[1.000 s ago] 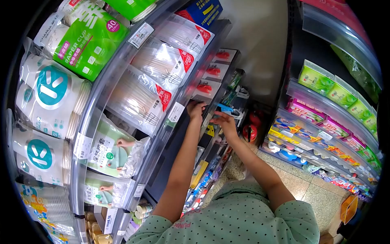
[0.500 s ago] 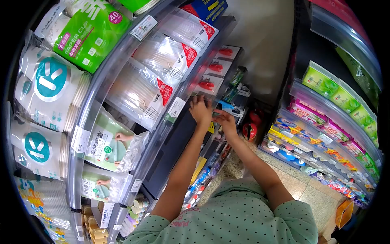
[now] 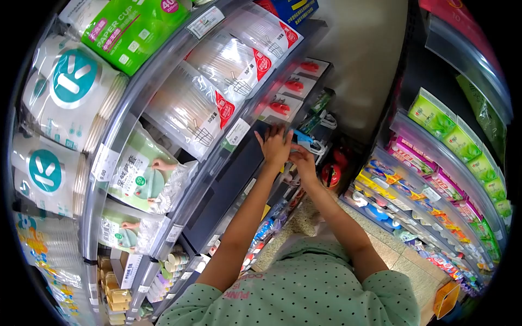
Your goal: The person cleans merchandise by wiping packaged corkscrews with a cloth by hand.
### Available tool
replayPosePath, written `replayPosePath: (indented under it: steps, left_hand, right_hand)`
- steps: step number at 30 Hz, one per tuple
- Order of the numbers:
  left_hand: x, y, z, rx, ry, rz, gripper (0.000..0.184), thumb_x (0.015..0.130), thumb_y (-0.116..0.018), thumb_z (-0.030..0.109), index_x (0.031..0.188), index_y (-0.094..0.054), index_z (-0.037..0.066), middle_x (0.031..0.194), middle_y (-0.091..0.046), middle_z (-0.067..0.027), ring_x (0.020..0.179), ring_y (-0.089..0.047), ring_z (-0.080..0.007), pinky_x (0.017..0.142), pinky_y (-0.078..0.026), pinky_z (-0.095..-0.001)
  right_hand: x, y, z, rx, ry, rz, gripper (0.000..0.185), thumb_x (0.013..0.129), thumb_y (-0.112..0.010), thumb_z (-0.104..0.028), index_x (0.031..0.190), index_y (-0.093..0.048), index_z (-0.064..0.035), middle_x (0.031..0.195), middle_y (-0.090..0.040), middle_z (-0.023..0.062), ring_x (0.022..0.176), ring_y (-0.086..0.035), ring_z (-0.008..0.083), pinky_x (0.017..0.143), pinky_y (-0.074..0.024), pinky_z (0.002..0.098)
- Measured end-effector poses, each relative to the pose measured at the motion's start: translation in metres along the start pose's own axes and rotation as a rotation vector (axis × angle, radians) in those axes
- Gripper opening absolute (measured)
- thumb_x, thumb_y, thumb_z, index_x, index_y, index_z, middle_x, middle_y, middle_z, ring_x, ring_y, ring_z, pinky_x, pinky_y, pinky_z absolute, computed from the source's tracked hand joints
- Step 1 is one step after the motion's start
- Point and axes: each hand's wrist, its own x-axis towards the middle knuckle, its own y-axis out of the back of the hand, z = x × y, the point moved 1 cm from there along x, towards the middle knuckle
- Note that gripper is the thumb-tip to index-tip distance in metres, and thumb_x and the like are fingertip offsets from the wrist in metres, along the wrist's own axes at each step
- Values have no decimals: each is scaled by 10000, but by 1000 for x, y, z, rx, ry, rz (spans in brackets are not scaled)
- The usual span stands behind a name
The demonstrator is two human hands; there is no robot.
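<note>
My left hand is spread, palm down, over the dark shelf, just below the white boxes with red pictures. Nothing shows in its grip. Close on its right, my right hand has bent fingers near the left hand's wrist side; whether it holds anything is hidden. A blue item and white cables lie just beyond the hands. To the left are clear packs of straws behind a price tag.
Paper cup packs and bagged gloves fill the left shelves. Across the aisle, another shelf holds green tissue packs and pink boxes. Red round items stand low between them. An orange basket is at bottom right.
My left hand has opened its fingers and moved slightly down and right over the dark shelf. My right hand has come closer beside it. The view has shifted a little.
</note>
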Motion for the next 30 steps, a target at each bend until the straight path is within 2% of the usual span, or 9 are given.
replayPosePath:
  steps: [2,6,11,15,16,19,20,24,30]
  left_hand:
    - [-2,4,3,-14,24,-27,532,999,-459,485,1339,-608,104,1412,-549,-168,1355,-436,-397,1175,-47,-650]
    - [-13,-3,2,-92,9,129,564,1009,-465,473,1402,-542,77,1478,-482,-182,1403,-374,-415,1185,-63,-624]
    - [-66,37,21,-323,21,295,537,1029,-473,430,1438,-504,83,1507,-451,-183,1407,-380,-412,1197,-107,-576]
    - [-118,85,35,-541,56,348,413,1014,-523,281,1335,-562,25,1430,-520,-199,1379,-424,-390,1191,-154,-553]
    - [-130,98,39,-500,50,432,346,988,-562,236,1246,-601,10,1331,-580,-202,1280,-501,-415,1124,-312,-521]
    - [-167,123,35,-643,109,466,312,960,-586,171,1219,-622,1,1255,-618,-187,1194,-546,-390,1039,-397,-452]
    - [-178,129,33,-631,127,510,275,938,-595,115,1181,-641,-4,1178,-646,-175,1108,-569,-369,963,-434,-409]
    - [-223,156,27,-658,235,558,264,935,-595,102,1172,-644,-5,1140,-656,-177,1074,-575,-365,954,-438,-416]
    - [-299,192,20,-614,341,651,263,919,-604,81,1164,-652,0,1114,-659,-173,1045,-584,-352,922,-450,-407]
  right_hand:
    - [-2,1,-2,16,2,-23,346,879,-484,55,1204,-594,94,934,-700,127,873,-657,184,841,-500,306]
    - [-4,4,-4,28,6,-48,311,916,-490,24,1204,-599,73,939,-697,109,882,-658,177,856,-500,304]
    - [-22,-14,-20,-138,230,-50,259,969,-510,-21,1200,-622,14,956,-691,72,875,-642,134,811,-490,281]
    - [-52,-42,-41,-180,335,-105,224,986,-527,-40,1179,-633,1,953,-683,57,854,-621,102,762,-467,251]
    - [-63,-51,-49,-169,324,-121,209,987,-533,-38,1164,-634,2,943,-683,55,870,-616,102,765,-462,240]
    - [-89,-70,-59,-272,332,-178,205,981,-541,-35,1161,-633,2,969,-686,62,911,-619,124,817,-463,253]
    - [-95,-75,-57,-278,373,-208,210,972,-540,-24,1158,-634,-1,1035,-681,72,976,-611,147,884,-457,280]
    - [-132,-95,-53,-321,348,-334,232,947,-547,-7,1166,-624,4,1133,-659,88,1047,-595,170,945,-451,315]
    - [-202,-129,-35,-334,282,-505,216,938,-547,-1,1140,-625,8,1137,-649,100,1076,-594,187,974,-439,321]
